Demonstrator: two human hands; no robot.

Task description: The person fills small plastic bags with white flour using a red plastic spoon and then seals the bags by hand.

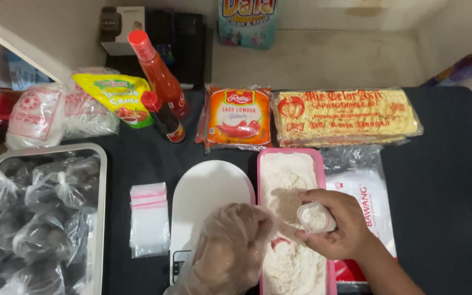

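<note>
The right hand [341,225] is closed around a small clear cup [316,217], thumb on the near side and fingers wrapped round the far wall, with the mouth of the cup turned up and a portion of pale powder visible inside. The cup sits in the grip directly over the pink tray [318,164], which is filled with the same white powder [288,180]; held there, anything that spills falls back into the tray rather than onto the dark tabletop [443,191]. Just left of that grip, the left hand [230,248] wears a loose clear plastic glove, which keeps skin off the powder. Its fingers are bunched and curled toward the cup, over the tray's left rim; whether they pinch any powder cannot be told through the creased film. Under the gloved hand lies a white kitchen scale [208,191], close enough that a filled portion can be weighed without reaching. Further left of the scale is a stack of small zip bags [148,218], and beyond them a metal tray [100,218] of knotted clear bags with dark contents. To the right of the cup, partly beneath the wrist, lies a white packet [368,196]. Beyond the tray stand an orange sauce packet [239,117], a pack of dry noodles [348,116] and two red sauce bottles [159,76].
</note>
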